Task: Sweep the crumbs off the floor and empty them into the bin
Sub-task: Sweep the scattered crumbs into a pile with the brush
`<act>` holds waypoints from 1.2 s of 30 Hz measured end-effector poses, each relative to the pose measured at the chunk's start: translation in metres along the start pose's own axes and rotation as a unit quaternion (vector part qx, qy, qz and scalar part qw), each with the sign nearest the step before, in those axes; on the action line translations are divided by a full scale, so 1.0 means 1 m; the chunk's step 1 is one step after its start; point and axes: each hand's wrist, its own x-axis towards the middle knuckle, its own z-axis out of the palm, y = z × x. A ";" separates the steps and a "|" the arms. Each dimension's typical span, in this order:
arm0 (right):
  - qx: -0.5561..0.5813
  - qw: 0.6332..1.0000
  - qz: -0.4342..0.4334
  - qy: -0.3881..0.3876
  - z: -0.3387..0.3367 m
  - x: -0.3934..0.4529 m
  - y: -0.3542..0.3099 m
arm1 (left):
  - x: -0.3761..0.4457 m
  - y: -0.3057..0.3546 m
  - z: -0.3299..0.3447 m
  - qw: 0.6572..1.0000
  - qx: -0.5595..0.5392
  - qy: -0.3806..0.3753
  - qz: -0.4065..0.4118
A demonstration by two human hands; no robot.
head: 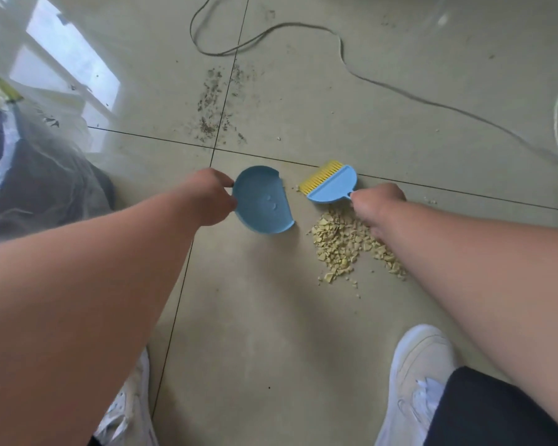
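Observation:
A small blue dustpan (262,201) is on the tiled floor, its open edge facing right. My left hand (208,196) grips its left rim. To its right, a small blue brush with yellow bristles (331,185) points up and left; my right hand (376,202) grips its handle. A heap of pale yellow crumbs (343,243) lies on the floor just below the brush, partly hidden by my right forearm. The bin with a clear plastic liner (29,162) stands at the left edge.
Dark fine dirt (215,104) is scattered on the tiles beyond the dustpan. A grey cable (400,88) snakes across the far floor to the right. My white shoes (416,378) stand at the bottom, one on each side.

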 end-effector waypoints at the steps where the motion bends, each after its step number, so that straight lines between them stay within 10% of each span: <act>1: -0.007 1.000 0.012 0.009 -0.010 0.000 0.008 | -0.004 0.011 0.003 1.000 0.021 -0.013 0.015; 7: 0.012 0.997 0.070 0.015 -0.040 -0.022 0.051 | -0.043 0.030 0.019 0.990 0.128 -0.042 0.037; 21: 0.116 0.987 0.003 -0.111 0.026 -0.039 -0.032 | -0.028 -0.025 -0.015 0.994 -0.067 0.054 -0.062; 30: -0.092 0.995 -0.008 -0.022 -0.006 -0.031 0.002 | -0.027 -0.010 0.008 0.991 -0.091 -0.064 -0.074; 36: 0.010 0.997 -0.059 -0.050 -0.018 -0.039 -0.017 | -0.018 -0.009 -0.001 0.997 -0.068 -0.003 -0.045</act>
